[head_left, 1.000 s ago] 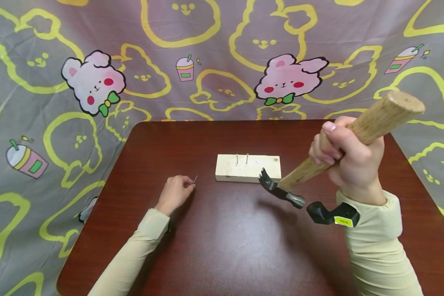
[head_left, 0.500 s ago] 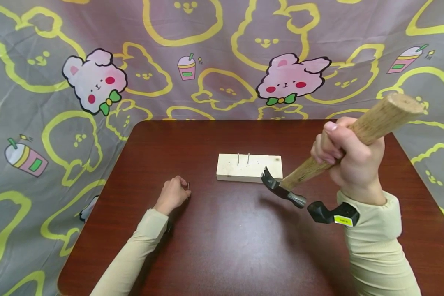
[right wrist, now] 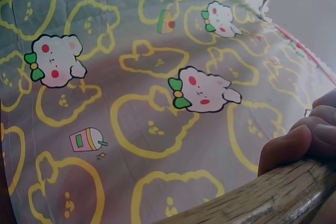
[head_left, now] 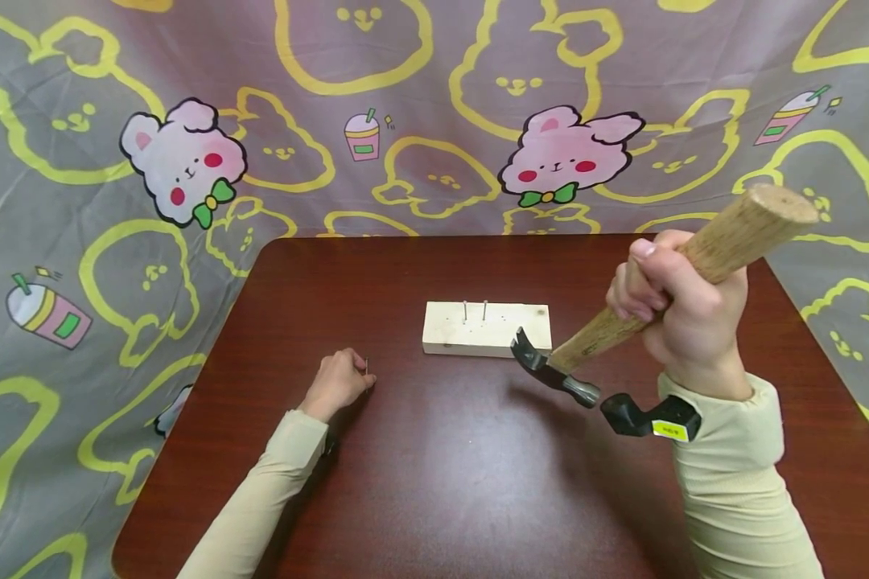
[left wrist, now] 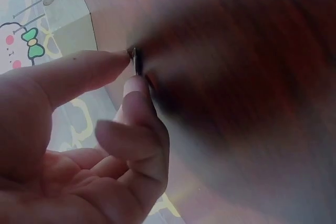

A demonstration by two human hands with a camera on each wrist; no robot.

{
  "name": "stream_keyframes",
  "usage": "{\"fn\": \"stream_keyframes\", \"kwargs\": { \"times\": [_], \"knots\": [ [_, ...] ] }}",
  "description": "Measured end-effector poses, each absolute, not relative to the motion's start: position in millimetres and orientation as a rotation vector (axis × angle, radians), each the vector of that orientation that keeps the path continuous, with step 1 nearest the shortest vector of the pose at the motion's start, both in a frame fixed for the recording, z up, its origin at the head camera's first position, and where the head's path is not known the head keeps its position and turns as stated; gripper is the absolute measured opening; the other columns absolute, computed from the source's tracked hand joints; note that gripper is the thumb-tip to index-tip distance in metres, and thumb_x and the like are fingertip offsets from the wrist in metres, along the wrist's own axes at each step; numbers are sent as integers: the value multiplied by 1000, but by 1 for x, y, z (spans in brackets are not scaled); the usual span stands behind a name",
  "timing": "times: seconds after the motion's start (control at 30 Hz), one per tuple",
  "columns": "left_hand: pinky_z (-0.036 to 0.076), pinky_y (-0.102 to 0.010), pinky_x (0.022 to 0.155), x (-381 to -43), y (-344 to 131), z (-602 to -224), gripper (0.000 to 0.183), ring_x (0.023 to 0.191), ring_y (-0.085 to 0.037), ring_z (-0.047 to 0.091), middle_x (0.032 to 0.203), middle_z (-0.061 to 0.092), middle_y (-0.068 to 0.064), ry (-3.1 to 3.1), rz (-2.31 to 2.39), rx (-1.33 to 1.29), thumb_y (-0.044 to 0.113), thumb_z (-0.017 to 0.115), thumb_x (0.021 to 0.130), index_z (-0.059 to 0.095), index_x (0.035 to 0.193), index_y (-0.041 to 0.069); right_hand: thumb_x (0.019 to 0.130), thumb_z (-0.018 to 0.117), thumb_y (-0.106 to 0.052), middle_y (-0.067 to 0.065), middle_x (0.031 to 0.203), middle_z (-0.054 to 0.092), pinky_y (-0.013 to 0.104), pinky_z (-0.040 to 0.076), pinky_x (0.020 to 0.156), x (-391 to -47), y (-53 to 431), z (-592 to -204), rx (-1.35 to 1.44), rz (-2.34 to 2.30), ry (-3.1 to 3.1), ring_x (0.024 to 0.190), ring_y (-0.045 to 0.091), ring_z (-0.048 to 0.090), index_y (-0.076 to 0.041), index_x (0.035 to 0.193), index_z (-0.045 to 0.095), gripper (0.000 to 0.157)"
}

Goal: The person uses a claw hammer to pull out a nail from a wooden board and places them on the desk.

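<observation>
My left hand (head_left: 336, 381) is low over the table, left of the wooden block (head_left: 449, 341). Thumb and fingertip pinch a small nail (left wrist: 137, 62), which points upward in the head view. Two nails (head_left: 485, 311) stand upright in the block's top, among several small holes or marks. Raised at the right, my right hand (head_left: 684, 310) grips a claw hammer (head_left: 597, 336) by its wooden handle. The black hammer head hangs down in front of the block's right end and covers part of its edge. Only the handle and some fingers show in the right wrist view.
The dark red-brown table (head_left: 463, 474) has rounded far corners. Behind it and along its sides hangs a patterned curtain (head_left: 405, 80) with cartoon animals. A black wrist device (head_left: 652, 418) with a yellow label sits at my right cuff.
My left hand has drawn slightly left and down, away from the block. The nail in its fingers has turned from slanted to nearly upright. My right hand and the hammer have hardly moved.
</observation>
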State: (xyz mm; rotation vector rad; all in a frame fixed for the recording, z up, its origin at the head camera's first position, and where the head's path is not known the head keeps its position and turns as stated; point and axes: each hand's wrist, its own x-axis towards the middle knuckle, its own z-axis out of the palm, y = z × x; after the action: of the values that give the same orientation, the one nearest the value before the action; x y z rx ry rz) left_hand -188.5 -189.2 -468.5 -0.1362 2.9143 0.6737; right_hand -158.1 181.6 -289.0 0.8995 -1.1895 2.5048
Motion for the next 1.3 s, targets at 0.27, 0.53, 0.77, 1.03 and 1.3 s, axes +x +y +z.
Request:
{"fn": "stream_keyframes", "kwargs": {
  "times": [0.27, 0.53, 0.77, 1.03, 1.3],
  "knots": [
    [51, -46, 87, -188, -190, -466, 31, 99, -35, 64, 99, 69, -15, 2909, 660, -130, 25, 75, 80, 66, 98, 2, 88, 40, 13, 3, 43, 27, 32, 21, 33, -158, 182, -288, 887, 2490, -1217, 34, 16, 25, 0, 53, 32, 38],
    [51, -44, 82, -196, -177, -460, 39, 88, -28, 63, 90, 67, -10, 2940, 728, -29, 27, 76, 79, 63, 106, 2, 87, 44, 14, 4, 43, 27, 33, 19, 33, -164, 178, -291, 812, 2485, -1215, 34, 17, 23, 2, 57, 37, 33],
    [46, -44, 98, -211, -142, -449, 59, 112, -31, 54, 118, 57, -16, 2941, 820, 254, 28, 77, 79, 55, 127, 0, 86, 49, 14, 5, 42, 28, 33, 19, 33, -179, 168, -298, 730, 2453, -1284, 34, 18, 24, 3, 57, 40, 32],
    [37, -42, 112, -234, -104, -448, 86, 133, -32, 42, 143, 42, -14, 2906, 809, 433, 37, 81, 75, 40, 142, 3, 86, 55, 7, 2, 42, 32, 29, 20, 34, -196, 153, -298, 527, 2346, -1494, 35, 17, 24, -2, 55, 46, 33],
    [35, -51, 111, -251, -84, -448, 97, 141, -29, 35, 151, 37, -16, 2871, 707, 394, 41, 83, 72, 34, 149, 5, 86, 58, 3, 1, 42, 39, 29, 25, 36, -214, 141, -298, 502, 2272, -1673, 36, 16, 29, -2, 55, 52, 32]
  ]
}}
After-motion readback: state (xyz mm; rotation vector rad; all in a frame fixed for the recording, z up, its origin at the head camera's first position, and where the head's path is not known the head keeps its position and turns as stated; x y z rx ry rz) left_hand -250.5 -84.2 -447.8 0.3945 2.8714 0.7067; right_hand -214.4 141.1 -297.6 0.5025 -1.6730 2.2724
